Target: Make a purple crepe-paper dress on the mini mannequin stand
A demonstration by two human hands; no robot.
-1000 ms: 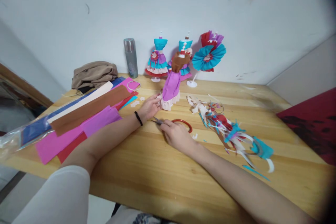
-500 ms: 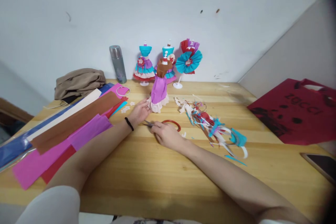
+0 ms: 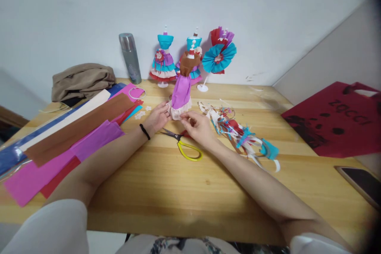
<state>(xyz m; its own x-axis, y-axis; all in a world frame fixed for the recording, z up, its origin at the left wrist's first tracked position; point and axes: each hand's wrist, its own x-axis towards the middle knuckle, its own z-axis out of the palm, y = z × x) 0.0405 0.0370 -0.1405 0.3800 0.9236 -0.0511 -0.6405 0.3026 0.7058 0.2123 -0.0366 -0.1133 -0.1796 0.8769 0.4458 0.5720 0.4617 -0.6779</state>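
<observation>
Paper dress [image 3: 182,90], likely light, soft, easily creased, probably best held gently by its ruffled hem [image 3: 178,112]: left hand [image 3: 157,118] touching there, grip unclear; right hand [image 3: 200,127] pinching it.

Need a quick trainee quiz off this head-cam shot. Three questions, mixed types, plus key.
1. Multiple choice: what colour is the bodice of the purple-skirted dress? A) teal B) brown C) yellow
2. True or false: the flask is nearer the wall than the scissors are.
3. Short answer: which part of that dress are the left hand and right hand nearest to?

Key:
1. B
2. True
3. The pale ruffled hem
</observation>
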